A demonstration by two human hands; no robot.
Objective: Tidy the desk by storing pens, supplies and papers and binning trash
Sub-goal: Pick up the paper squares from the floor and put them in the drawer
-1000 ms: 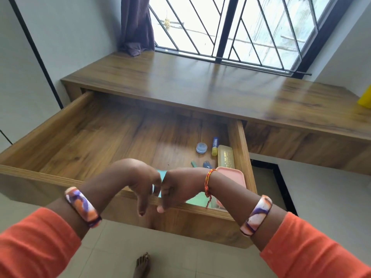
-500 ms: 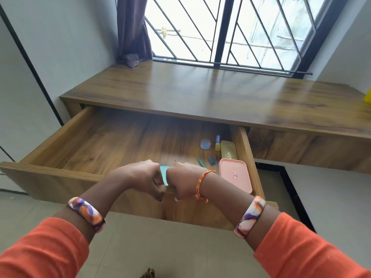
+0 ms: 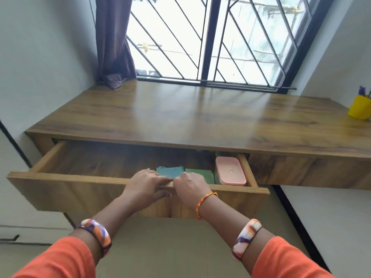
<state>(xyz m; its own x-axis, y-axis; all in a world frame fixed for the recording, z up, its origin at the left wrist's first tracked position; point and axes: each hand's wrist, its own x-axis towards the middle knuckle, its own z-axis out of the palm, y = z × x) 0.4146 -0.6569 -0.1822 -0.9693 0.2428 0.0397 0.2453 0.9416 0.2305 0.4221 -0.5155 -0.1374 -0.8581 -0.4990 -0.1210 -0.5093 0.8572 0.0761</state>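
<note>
1. Our left hand (image 3: 145,182) and right hand (image 3: 188,186) grip the drawer (image 3: 80,189) front's top edge, fingers seemingly curled over it
2. Drawer half open under the desk (image 3: 180,121); stiff, heavy, slides best pushed centrally

Drawer (image 3: 80,178) interior mostly hidden under the desktop (image 3: 200,121). Teal paper (image 3: 169,171) and green pad (image 3: 203,174) partly covered by left hand (image 3: 145,182) and right hand (image 3: 189,186); fingertips blurred, grip unclear. Yellow cup (image 3: 359,107) cut off at right edge. Pink box (image 3: 230,170) label unreadable.
</note>
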